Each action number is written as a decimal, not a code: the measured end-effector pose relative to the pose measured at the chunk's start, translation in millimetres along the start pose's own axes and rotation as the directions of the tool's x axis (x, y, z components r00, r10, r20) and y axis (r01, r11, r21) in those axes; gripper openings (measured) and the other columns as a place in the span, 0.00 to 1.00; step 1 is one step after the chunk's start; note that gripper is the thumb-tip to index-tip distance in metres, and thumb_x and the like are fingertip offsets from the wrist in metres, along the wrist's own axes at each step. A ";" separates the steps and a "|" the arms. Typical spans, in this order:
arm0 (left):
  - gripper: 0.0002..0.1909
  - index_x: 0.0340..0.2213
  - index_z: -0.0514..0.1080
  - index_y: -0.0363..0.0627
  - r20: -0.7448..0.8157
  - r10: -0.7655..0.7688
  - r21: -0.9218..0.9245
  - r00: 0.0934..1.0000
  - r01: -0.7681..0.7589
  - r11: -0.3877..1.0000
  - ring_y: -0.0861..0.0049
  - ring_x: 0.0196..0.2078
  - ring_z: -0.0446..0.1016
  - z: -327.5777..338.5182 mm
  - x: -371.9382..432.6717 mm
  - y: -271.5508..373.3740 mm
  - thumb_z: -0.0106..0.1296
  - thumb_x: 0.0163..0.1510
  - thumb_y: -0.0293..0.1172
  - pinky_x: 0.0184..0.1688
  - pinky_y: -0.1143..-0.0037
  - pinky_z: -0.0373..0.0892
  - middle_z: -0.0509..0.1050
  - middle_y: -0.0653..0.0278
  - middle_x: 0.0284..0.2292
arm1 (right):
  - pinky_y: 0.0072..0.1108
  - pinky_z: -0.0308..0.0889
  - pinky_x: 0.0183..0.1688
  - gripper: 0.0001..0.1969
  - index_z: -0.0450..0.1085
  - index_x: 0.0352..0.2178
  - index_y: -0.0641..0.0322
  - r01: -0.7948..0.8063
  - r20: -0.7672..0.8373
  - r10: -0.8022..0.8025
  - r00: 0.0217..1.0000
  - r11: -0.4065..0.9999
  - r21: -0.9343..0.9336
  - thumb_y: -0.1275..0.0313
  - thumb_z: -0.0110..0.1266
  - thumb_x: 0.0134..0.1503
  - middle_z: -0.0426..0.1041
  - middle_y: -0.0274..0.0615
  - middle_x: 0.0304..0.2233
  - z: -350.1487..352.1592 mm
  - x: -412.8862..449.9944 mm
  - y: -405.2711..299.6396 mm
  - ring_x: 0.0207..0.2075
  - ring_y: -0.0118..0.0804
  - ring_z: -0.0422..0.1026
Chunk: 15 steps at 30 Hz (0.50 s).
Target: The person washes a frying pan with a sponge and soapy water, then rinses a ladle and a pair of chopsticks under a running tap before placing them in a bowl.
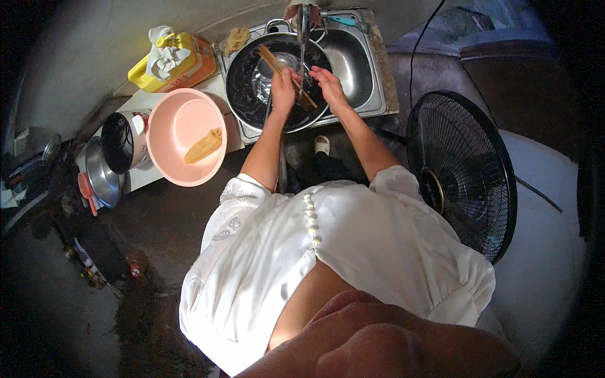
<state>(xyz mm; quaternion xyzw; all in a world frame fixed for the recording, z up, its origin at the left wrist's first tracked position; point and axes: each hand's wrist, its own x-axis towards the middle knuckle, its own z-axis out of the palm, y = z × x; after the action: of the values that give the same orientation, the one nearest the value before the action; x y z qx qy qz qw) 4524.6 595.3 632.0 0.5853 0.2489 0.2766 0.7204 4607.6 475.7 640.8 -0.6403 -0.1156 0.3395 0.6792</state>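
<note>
My left hand (pixel 283 90) grips a bundle of wooden chopsticks (pixel 268 57) over a large black wok (pixel 241 106) set in the sink. Beside the chopsticks, my right hand (pixel 329 86) is held with its fingers apart, and I see nothing in it. Between the two hands a thin stream of water (pixel 302 61) falls from the metal faucet (pixel 304 23). Inside the wok there is water and a round, shiny piece (pixel 286 59), partly hidden by the chopsticks. A slim metal handle (pixel 269 105) shows beside my left wrist.
Right of the wok lies the bare sink basin (pixel 349 61). A pink basin (pixel 182 113) holding a tan loofah-like scrubber (pixel 203 146) stands left, near a yellow jug (pixel 191 64), a pot (pixel 137 156) and a metal bowl (pixel 101 182). A black fan (pixel 461 170) stands close on the right.
</note>
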 end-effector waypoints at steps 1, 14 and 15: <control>0.12 0.33 0.65 0.39 0.001 -0.145 -0.168 0.989 0.143 0.975 0.74 0.29 0.71 1.1 6.2 5.3 0.36 0.63 0.34 0.32 0.75 0.70 0.69 0.61 0.25 | 0.20 0.60 0.51 0.20 0.64 0.50 0.66 -0.044 -0.002 0.044 0.999 0.999 -0.030 0.66 0.39 0.61 0.72 0.43 0.46 -2.2 5.4 11.1 0.48 0.30 0.68; 0.13 0.38 0.65 0.31 -0.038 -0.623 -0.405 0.781 0.558 0.724 0.66 0.35 0.75 -13.1 40.5 2.0 0.35 0.63 0.31 0.40 0.70 0.75 0.73 0.52 0.34 | 0.13 0.57 0.17 0.15 0.67 0.39 0.67 -0.713 0.595 0.437 0.675 0.593 0.374 0.64 0.40 0.64 0.68 0.38 0.26 6.1 -12.6 -2.4 0.18 0.22 0.59; 0.14 0.39 0.64 0.30 0.032 -0.634 -0.395 0.773 0.592 0.702 0.64 0.37 0.75 -11.1 40.0 1.4 0.35 0.63 0.32 0.41 0.69 0.75 0.73 0.51 0.35 | 0.13 0.57 0.17 0.15 0.67 0.39 0.67 -0.712 0.594 0.436 0.676 0.593 0.375 0.64 0.40 0.64 0.68 0.38 0.26 11.1 -10.0 -4.9 0.18 0.22 0.59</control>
<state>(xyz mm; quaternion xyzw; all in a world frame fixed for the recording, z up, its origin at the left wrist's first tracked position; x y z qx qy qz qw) 4545.8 630.9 629.9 0.3010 0.4082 0.0945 0.8567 4595.2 478.7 649.9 -0.3073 0.0625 0.6994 0.6423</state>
